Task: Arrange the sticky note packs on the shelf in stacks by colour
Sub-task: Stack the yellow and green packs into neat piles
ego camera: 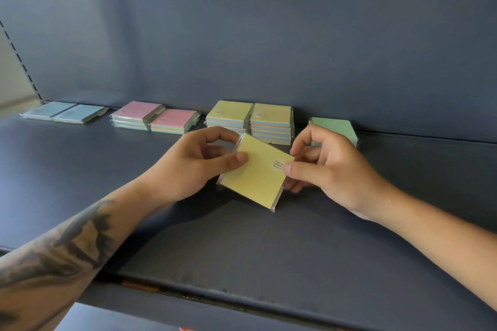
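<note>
One yellow pack [255, 173] was in hand, held tilted over the middle of the shelf [80, 169], clear of the board as far as could be told. Left hand [193, 164] pinched its left edge, thumb on the top face and fingers curled behind; right hand [322, 164] pinched the right edge beside a small white label, thumb on top. Both hands were thus clamped on the same pack, one at each side. Just behind it stood two yellow stacks [250, 119], side by side against the back wall, several packs high. To their right lay a green pack [336, 129], partly hidden by the right hand. Further left were two pink stacks [154, 117], then two low blue packs [64, 113] near the shelf's end. Step judged: placing a yellow pack on its colour. Next move would call for levelling the pack, squaring it to one yellow stack, and setting it down without nudging the neighbour.
</note>
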Motion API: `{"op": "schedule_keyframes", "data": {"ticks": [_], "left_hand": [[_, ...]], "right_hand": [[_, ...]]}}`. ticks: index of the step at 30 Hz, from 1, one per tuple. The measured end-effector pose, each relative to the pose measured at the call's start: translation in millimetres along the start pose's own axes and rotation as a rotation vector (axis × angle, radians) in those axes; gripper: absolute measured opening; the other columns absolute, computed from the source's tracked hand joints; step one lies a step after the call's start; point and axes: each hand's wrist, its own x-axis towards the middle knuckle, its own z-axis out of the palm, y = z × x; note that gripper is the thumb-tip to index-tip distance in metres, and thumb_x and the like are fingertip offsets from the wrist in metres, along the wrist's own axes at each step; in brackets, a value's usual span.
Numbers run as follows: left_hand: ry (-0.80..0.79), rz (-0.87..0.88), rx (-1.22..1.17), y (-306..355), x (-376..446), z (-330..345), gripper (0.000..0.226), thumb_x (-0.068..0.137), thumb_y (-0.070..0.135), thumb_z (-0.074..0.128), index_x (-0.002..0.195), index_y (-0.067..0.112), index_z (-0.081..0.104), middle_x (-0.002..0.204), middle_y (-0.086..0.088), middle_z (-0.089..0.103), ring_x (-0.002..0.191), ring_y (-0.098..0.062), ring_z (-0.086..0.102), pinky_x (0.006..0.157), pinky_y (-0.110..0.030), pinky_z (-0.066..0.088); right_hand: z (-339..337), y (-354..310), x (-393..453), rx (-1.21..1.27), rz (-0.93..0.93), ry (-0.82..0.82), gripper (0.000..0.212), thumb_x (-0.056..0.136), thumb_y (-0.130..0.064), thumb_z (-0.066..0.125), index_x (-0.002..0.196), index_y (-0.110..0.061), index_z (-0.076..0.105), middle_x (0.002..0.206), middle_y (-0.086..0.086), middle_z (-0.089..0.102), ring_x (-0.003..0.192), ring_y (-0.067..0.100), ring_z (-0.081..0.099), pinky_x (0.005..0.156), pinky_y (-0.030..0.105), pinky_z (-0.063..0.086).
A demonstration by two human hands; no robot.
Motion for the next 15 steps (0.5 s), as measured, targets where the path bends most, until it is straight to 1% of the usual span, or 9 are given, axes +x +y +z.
{"op": "schedule_keyframes", "data": {"ticks": [2, 3, 5, 7, 8, 10, 11, 13, 15], "left_hand": [[-0.017, -0.020, -0.090, 2.2, -1.7, -2.1, 0.047, 0.074, 0.009, 0.090, 0.112, 0.017, 0.063, 0.096, -0.031, 0.072, 0.083, -0.030, 0.070, 0.077, -0.040, 0.053], [-0.002, -0.009, -0.137, 3.8, -2.8, -2.5, 0.048, 0.072, 0.005, 0.086, 0.112, 0.017, 0.061, 0.093, -0.031, 0.072, 0.082, -0.032, 0.071, 0.076, -0.038, 0.055], [0.059, 0.023, -0.231, 6.8, -4.5, -1.9, 0.047, 0.072, 0.002, 0.078, 0.113, 0.014, 0.056, 0.090, -0.027, 0.074, 0.083, -0.034, 0.072, 0.074, -0.034, 0.057], [0.094, 0.033, -0.282, 8.0, -4.1, -1.3, 0.044, 0.073, 0.003, 0.076, 0.111, 0.014, 0.056, 0.092, -0.025, 0.074, 0.085, -0.035, 0.071, 0.073, -0.035, 0.057], [0.095, 0.028, -0.290, 8.0, -3.7, -1.1, 0.041, 0.074, 0.003, 0.076, 0.109, 0.014, 0.056, 0.093, -0.024, 0.074, 0.084, -0.034, 0.071, 0.072, -0.037, 0.057], [0.058, 0.018, -0.280, 7.6, -2.4, 0.0, 0.038, 0.075, 0.004, 0.076, 0.105, 0.015, 0.057, 0.092, -0.021, 0.075, 0.081, -0.031, 0.071, 0.070, -0.037, 0.058], [0.037, 0.014, -0.266, 8.8, -2.0, 1.9, 0.037, 0.075, 0.003, 0.077, 0.104, 0.016, 0.057, 0.092, -0.022, 0.075, 0.082, -0.031, 0.072, 0.069, -0.037, 0.059], [0.026, 0.008, -0.265, 15.1, -0.9, 7.1, 0.043, 0.075, -0.001, 0.084, 0.105, 0.017, 0.059, 0.097, -0.027, 0.073, 0.085, -0.032, 0.072, 0.070, -0.037, 0.061], [0.033, -0.027, -0.316, 22.2, 2.5, 9.9, 0.045, 0.074, 0.003, 0.084, 0.110, 0.017, 0.060, 0.097, -0.023, 0.073, 0.085, -0.030, 0.073, 0.070, -0.035, 0.063]], "right_hand": [[4.5, 0.3, -2.4, 0.115, 0.053, -0.009, 0.036, 0.082, 0.008, 0.077, 0.095, -0.007, 0.048, 0.081, 0.025, 0.067, 0.070, 0.036, 0.070, 0.065, 0.041, 0.056], [4.9, 1.0, -3.1, 0.170, 0.090, -0.037, 0.042, 0.076, 0.007, 0.078, 0.101, -0.009, 0.047, 0.084, 0.023, 0.065, 0.073, 0.036, 0.071, 0.067, 0.040, 0.057], [3.3, -0.7, -4.6, 0.243, 0.151, -0.117, 0.055, 0.070, 0.004, 0.075, 0.114, -0.014, 0.047, 0.089, 0.019, 0.064, 0.081, 0.037, 0.072, 0.075, 0.041, 0.060], [2.2, -3.4, -6.1, 0.209, 0.147, -0.202, 0.064, 0.069, -0.002, 0.079, 0.123, -0.017, 0.049, 0.092, 0.017, 0.064, 0.088, 0.034, 0.070, 0.083, 0.043, 0.059], [3.7, -4.6, -7.1, 0.162, 0.129, -0.232, 0.064, 0.070, -0.009, 0.082, 0.125, -0.018, 0.051, 0.093, 0.015, 0.065, 0.090, 0.030, 0.067, 0.084, 0.042, 0.058], [8.6, -7.0, -8.5, 0.110, 0.114, -0.228, 0.056, 0.075, -0.020, 0.081, 0.124, -0.018, 0.055, 0.094, 0.016, 0.068, 0.089, 0.025, 0.064, 0.077, 0.038, 0.056], [10.2, -8.3, -8.5, 0.122, 0.127, -0.208, 0.050, 0.077, -0.021, 0.078, 0.122, -0.015, 0.056, 0.093, 0.017, 0.071, 0.085, 0.026, 0.064, 0.073, 0.036, 0.054], [11.0, -10.1, -8.1, 0.177, 0.163, -0.176, 0.039, 0.079, -0.016, 0.073, 0.115, -0.009, 0.059, 0.091, 0.020, 0.073, 0.074, 0.026, 0.064, 0.065, 0.034, 0.051], [8.0, -10.2, -7.5, 0.263, 0.204, -0.152, 0.034, 0.077, -0.010, 0.071, 0.108, -0.007, 0.059, 0.091, 0.022, 0.072, 0.071, 0.027, 0.065, 0.061, 0.033, 0.052]]}}
